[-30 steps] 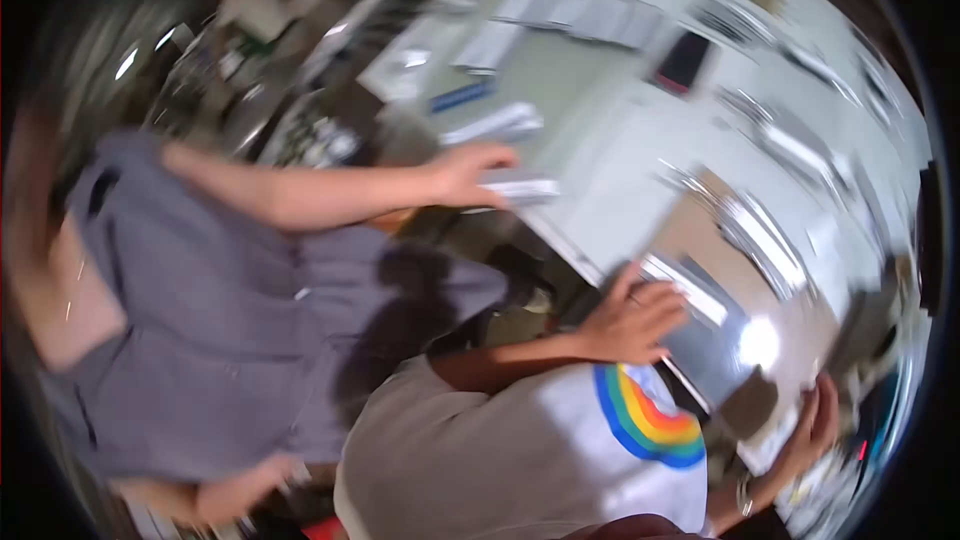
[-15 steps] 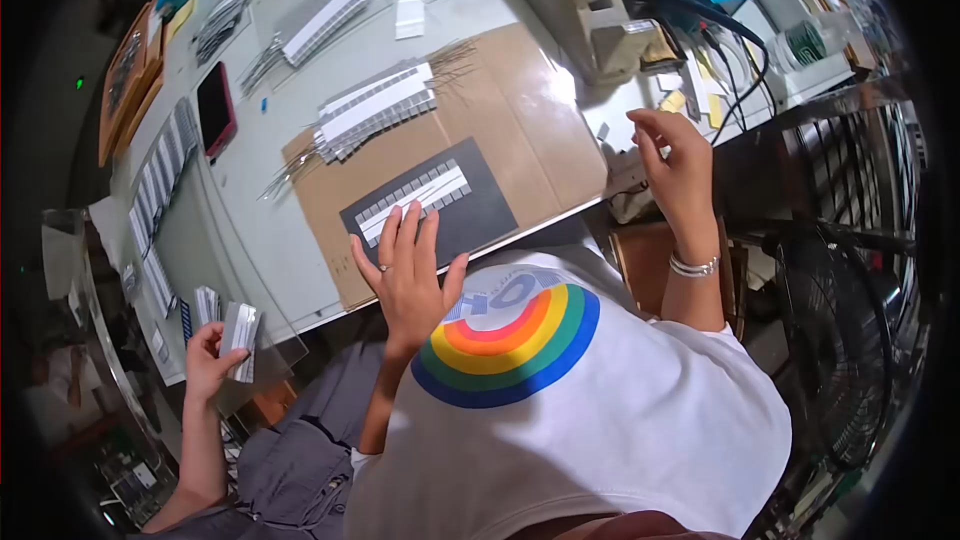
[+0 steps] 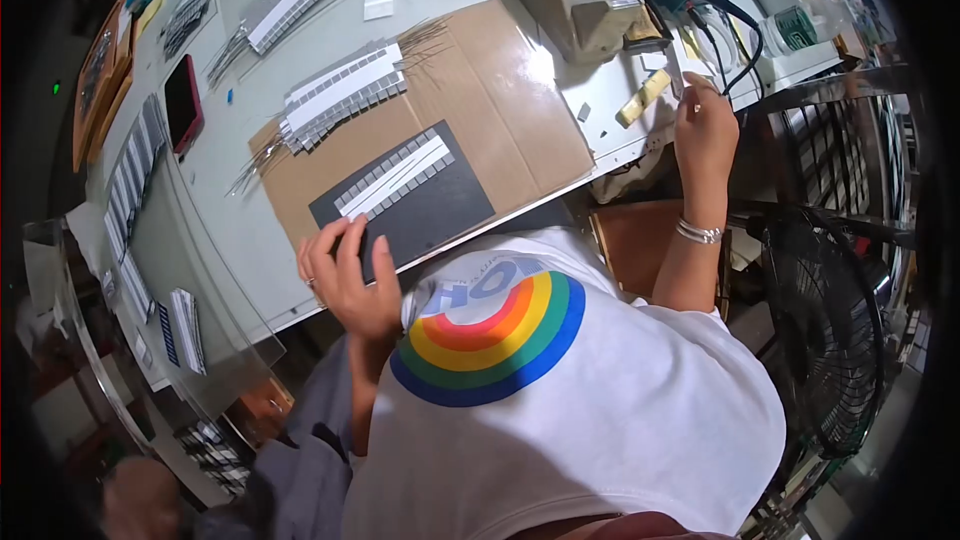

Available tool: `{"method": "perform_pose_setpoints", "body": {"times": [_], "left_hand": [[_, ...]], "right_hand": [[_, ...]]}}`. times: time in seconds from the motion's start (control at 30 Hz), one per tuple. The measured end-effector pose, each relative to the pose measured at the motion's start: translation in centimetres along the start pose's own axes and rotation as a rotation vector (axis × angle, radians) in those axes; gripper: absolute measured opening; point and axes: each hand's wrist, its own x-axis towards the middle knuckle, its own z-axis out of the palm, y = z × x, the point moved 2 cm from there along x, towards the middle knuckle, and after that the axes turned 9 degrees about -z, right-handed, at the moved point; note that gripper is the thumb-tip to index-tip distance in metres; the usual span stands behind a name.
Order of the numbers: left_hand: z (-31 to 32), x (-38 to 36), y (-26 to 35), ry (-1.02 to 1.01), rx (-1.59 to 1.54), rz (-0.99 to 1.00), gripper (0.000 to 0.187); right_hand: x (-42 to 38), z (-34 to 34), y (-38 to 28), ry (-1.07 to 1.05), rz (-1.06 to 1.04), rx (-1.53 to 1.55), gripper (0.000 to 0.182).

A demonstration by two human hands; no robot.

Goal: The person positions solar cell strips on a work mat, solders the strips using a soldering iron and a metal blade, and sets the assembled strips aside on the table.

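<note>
On the black mat [image 3: 420, 215] lies a white strip with rows of small grey squares along both sides [image 3: 395, 175]. My left hand [image 3: 350, 275] rests at the mat's lower left corner, fingers apart, the tips close to the strip's lower end. At the table's right side, my right hand [image 3: 708, 130] has its fingers drawn together at a thin, greyish item that I cannot make out. A yellow block [image 3: 644, 98] lies just left of those fingertips. Above the mat, a stack of similar strips with thin wires at both ends [image 3: 345, 95] sits on the brown cardboard [image 3: 530, 130].
A phone [image 3: 182, 105] and more wired strips [image 3: 290, 8] lie on the left part of the table. A beige machine [image 3: 560, 0] and black cables [image 3: 725, 10] stand at the back right. A black fan [image 3: 825, 330] is right of me. Another person's blurred hand [image 3: 145, 500] shows lower left.
My left hand has slid off the strip, down and left. My right hand has reached further right and its fingers have closed. The other person's hand with strips has left the table edge.
</note>
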Motion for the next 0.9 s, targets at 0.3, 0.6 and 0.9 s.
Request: {"method": "perform_pose_setpoints", "body": {"times": [0.3,0.6,0.9], "left_hand": [[-0.6,-0.5,-1.4,0.005,0.043,-0.022,0.026],[-0.2,-0.1,-2.3,0.004,0.005,0.029,0.025],[0.1,0.2,-2.4,0.001,-0.010,0.053,0.024]], "right_hand": [[2.0,-0.5,-1.1,-0.195,0.200,-0.097,0.032],[0.2,0.6,-2.8,-0.234,0.231,0.008,0.035],[2.3,2.5,1.8,-0.123,0.138,-0.159,0.027]]}}
